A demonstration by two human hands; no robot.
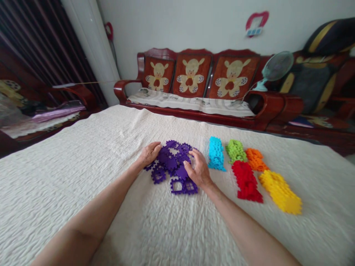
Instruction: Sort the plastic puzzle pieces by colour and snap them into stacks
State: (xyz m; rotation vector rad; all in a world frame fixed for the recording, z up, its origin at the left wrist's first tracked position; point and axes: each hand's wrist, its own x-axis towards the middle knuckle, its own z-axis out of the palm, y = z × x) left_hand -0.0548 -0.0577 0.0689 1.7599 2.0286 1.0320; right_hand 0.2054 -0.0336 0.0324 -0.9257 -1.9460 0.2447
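A loose pile of flat purple toothed pieces point(168, 159) lies on the cream quilted cover point(111, 140), between my two hands. My left hand point(150, 152) rests at the pile's upper left edge, its fingers stretched out against the pieces. On the right side, my right hand point(199, 169) has its thumb and fingers spread apart over the purple pieces. Two window-like frames point(183, 186) lie at the pile's front edge, below my right hand. Neither hand has a piece lifted off the cover.
Right of the pile lie stacks in light blue point(216, 153), green point(236, 150), orange point(256, 159), red point(246, 181) and yellow point(280, 191). Beyond the cover stands a wooden sofa point(194, 111) with bear cushions, with a fan point(277, 66) at its right.
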